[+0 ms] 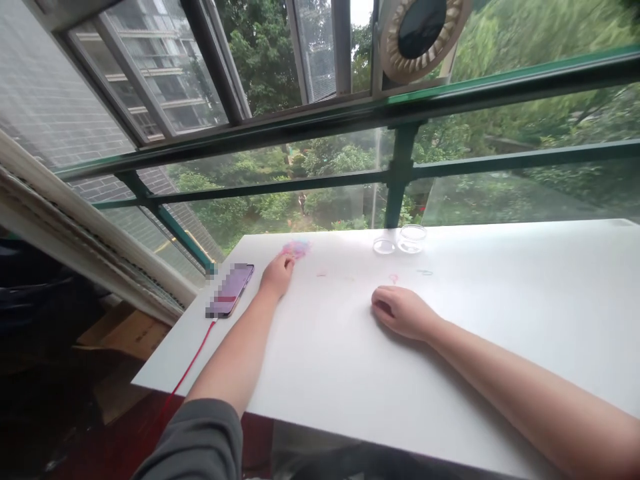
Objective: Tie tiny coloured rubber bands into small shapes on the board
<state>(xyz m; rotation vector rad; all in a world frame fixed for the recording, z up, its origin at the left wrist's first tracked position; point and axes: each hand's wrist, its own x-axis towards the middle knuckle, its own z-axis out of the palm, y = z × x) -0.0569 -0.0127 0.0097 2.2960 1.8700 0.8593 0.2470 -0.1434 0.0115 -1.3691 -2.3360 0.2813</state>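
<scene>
My left hand (pixel 277 275) is at the far left part of the white table, fingertips pinched together at the near edge of a small pile of pink and blue bits (pixel 298 249). What the fingertips hold, if anything, is too small to make out. My right hand (pixel 403 312) rests on the tabletop in a loose curl, with a hollow showing between thumb and fingers and nothing visible in it. Just beyond it lies a small pink loop (pixel 393 278), and to the right of that a thin bluish piece (pixel 425 272). A tiny reddish piece (pixel 321 274) lies between the hands.
Two clear round dishes, a low one (pixel 384 247) and a taller one (pixel 412 240), stand at the back edge of the white table (pixel 320 373). A phone (pixel 234 291) with a red cable (pixel 196 357) lies left. Behind are green railings (pixel 280 189); a cardboard box (pixel 125 331) sits below left.
</scene>
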